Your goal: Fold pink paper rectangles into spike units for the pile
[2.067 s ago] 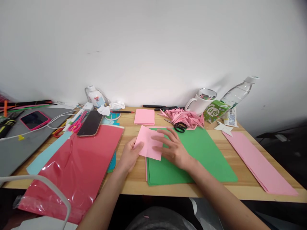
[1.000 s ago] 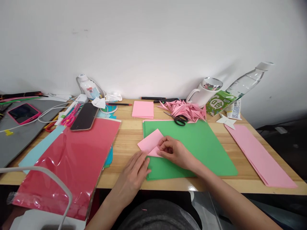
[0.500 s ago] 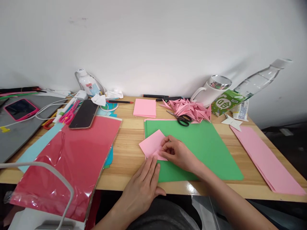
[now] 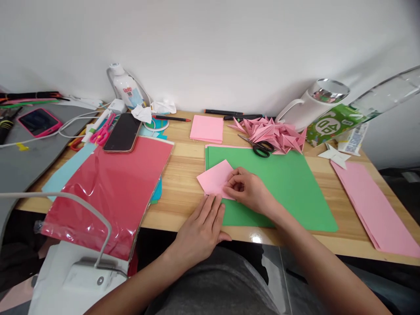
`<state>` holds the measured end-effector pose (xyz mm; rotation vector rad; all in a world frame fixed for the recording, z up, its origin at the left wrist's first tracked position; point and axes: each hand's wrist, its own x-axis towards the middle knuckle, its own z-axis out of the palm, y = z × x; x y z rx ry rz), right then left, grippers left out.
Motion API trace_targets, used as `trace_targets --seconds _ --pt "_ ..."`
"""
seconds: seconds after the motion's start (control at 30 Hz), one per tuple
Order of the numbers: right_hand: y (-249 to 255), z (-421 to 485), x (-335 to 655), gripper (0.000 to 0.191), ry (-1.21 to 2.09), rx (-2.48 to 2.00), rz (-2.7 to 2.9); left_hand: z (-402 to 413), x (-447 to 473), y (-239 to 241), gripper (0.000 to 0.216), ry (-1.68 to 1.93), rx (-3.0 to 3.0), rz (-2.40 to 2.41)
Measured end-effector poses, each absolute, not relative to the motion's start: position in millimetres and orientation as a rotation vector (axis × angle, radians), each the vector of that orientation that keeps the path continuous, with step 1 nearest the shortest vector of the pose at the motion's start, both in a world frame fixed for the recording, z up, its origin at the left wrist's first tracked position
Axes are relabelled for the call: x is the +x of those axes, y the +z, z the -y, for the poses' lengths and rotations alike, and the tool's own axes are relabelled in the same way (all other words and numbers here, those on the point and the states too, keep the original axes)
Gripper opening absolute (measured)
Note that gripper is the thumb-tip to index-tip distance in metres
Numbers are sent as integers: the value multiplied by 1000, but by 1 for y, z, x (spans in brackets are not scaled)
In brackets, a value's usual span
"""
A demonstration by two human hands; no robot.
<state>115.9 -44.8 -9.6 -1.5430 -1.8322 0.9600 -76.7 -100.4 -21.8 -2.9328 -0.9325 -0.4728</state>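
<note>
A small square of pink paper (image 4: 214, 176) lies tilted over the left edge of a stack of green paper (image 4: 288, 192). My left hand (image 4: 202, 227) rests flat, its fingertips on the near edge of the pink paper and the thumb apart. At the sheet's right side, my right hand (image 4: 247, 189) has thumb and fingers pinched on the pink paper. The folded corner, if there is one, is hidden by the fingers. Behind the green stack lie black-handled scissors (image 4: 261, 148) and a heap of folded pink paper pieces (image 4: 271, 133).
A pile of pink squares (image 4: 206, 129) sits at the back. To the left are a red sheet pack (image 4: 111, 192), a phone (image 4: 122, 133) and pink scissors (image 4: 104, 130). On the right stand a white mug (image 4: 311, 103) and a green packet (image 4: 334, 124), near long pink strips (image 4: 377, 210).
The camera view has tilted down, so the desk appears higher. Both hands keep their places on the pink paper, with the right fingers still pinched at its right side.
</note>
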Motion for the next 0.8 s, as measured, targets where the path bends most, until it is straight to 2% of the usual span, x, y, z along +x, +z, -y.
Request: trace_targets --seconds 0.3,0.6,0.8 --pt "-10 45 117 18 1022 -1562 1773 103 -76 -22 61 -456 -2966 958" --pt "-8 45 115 19 1067 -1565 1724 102 -77 -22 64 -277 -2892 926" --pt "-6 47 125 7 1021 -1468 1896 95 -72 -16 71 -243 -2916 910"
